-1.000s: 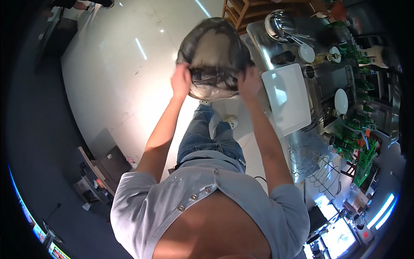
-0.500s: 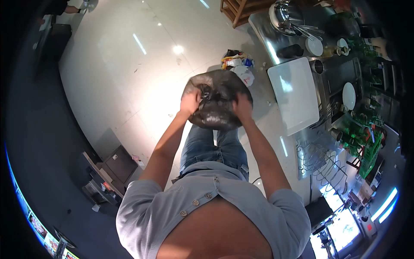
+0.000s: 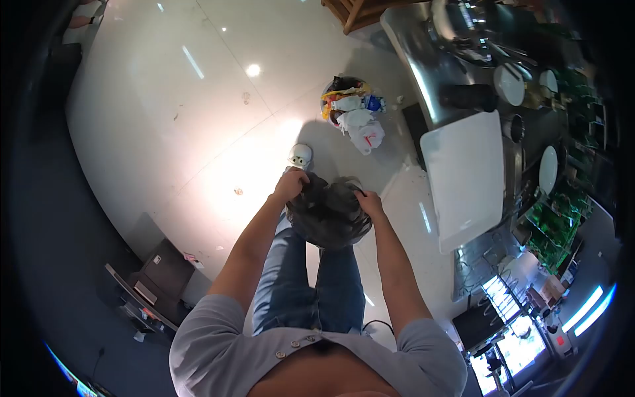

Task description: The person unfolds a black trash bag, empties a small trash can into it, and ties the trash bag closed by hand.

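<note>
A dark, thin plastic bag (image 3: 327, 215) hangs in front of my legs, its top bunched between my hands. My left hand (image 3: 291, 184) is closed on the bag's left edge. On the right edge, my right hand (image 3: 369, 202) grips the film between its fingers. Beyond the bag, a round bin (image 3: 324, 99) stands on the floor, filled with mixed rubbish. A white plastic bag (image 3: 362, 131) with a red mark spills over its near side. One white shoe (image 3: 299, 155) shows just past my left hand.
At the right is a metal counter (image 3: 403, 40) with a large white tray (image 3: 463, 182), plates and a dark cup. A wooden rack (image 3: 354, 13) stands at the top. A dark cabinet (image 3: 165, 268) is at the lower left. Another person's hand (image 3: 81, 21) shows at the top left.
The dark bag has come down and closer to my body and is less spread out. Both hands have lowered with it. The rubbish-filled bin, earlier hidden behind the bag, now shows fully.
</note>
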Tool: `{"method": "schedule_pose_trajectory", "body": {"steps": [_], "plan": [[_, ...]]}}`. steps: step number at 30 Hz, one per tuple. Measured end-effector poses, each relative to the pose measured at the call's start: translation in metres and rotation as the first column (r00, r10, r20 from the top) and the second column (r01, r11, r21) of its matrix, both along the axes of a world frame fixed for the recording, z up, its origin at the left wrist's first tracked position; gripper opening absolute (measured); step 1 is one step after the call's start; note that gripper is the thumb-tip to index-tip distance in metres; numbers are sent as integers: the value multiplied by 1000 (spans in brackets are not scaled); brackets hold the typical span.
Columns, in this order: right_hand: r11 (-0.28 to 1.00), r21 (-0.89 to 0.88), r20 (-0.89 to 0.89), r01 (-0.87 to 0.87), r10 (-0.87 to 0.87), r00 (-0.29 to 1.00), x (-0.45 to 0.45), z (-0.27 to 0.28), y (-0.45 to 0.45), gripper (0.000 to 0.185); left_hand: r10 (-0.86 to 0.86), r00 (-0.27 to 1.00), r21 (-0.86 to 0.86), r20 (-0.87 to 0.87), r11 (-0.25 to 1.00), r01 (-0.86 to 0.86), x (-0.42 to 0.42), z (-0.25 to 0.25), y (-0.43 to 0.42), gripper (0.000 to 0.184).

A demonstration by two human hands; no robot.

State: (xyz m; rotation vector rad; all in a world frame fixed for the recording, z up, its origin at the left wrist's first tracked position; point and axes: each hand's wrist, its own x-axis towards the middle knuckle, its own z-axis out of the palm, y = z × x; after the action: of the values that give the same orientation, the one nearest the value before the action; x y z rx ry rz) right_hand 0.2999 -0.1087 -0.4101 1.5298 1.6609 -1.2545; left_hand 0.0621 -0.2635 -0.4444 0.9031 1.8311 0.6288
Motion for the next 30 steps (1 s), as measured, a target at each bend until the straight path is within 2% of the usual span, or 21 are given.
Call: {"method": "schedule_pose_trajectory", "body": {"steps": [1,3,4,7,11,13,14,16,17,18,19,20,21,22,23,24,25,27,28,29,30], "plan": [[1000,-4,2,0,0,1000,3,-6,1,47,0,1000,-4,2,1000,0,-1,-6,1,19],[998,44,90,-44,40,995,12,-42,10,49,-193,975,-233,-110,959,164,0,-43,9,24],[998,40,174,-48,40,984,14,-57,16,51,-285,955,-384,-78,893,235,-1,-57,19,23],[1000,16,272,10,-14,962,17,-81,33,50,-229,973,-291,-18,933,214,0,-80,33,19],[998,14,426,62,-62,903,26,-120,49,53,-290,954,-354,74,887,297,1,-102,46,17],[998,53,387,41,-59,920,44,-156,56,60,-263,963,-383,58,885,264,4,-128,49,17],[980,83,367,180,-198,909,49,-177,64,57,-262,963,-383,61,885,265,2,-142,54,17],[889,114,267,443,-457,849,53,-199,82,48,-442,891,-493,104,755,432,-4,-170,70,22],[820,107,187,562,-572,799,52,-206,94,43,-401,914,-454,70,803,387,-6,-184,72,25],[767,-25,61,642,-639,766,54,-214,112,36,-355,934,-414,37,845,338,-9,-204,72,28],[700,-170,-49,693,-709,704,59,-223,128,29,-69,995,-493,74,864,97,-19,-199,92,28],[675,-229,-121,702,-735,667,63,-222,143,33,59,998,-411,26,911,-43,-22,-196,98,27],[649,-289,-191,704,-759,622,61,-217,154,38,189,978,-472,82,872,-129,-27,-195,107,25],[592,-285,-261,754,-805,533,55,-211,158,40,373,899,-447,230,861,-243,-31,-209,108,22],[529,-285,-326,799,-837,438,51,-202,163,42,432,813,-332,390,890,-314,-36,-221,105,23],[486,-222,-353,846,-848,395,34,-175,164,49,508,705,-386,494,855,-346,-41,-216,109,27],[503,-196,-414,842,-820,394,36,-172,165,38,573,578,-440,580,818,-370,-49,-206,115,33],[772,268,-357,577,-476,803,39,-162,168,25,666,500,-498,553,746,-443,-56,-185,127,40],[772,267,-357,577,-477,803,41,-158,170,25,714,471,-518,518,700,-491,-57,-164,135,45],[836,405,-301,371,-261,917,43,-153,172,20,714,473,-520,517,700,-489,-60,-162,136,45],[841,522,-212,144,-35,977,42,-147,173,15,725,426,-509,541,686,-520,-65,-160,137,46]]}}
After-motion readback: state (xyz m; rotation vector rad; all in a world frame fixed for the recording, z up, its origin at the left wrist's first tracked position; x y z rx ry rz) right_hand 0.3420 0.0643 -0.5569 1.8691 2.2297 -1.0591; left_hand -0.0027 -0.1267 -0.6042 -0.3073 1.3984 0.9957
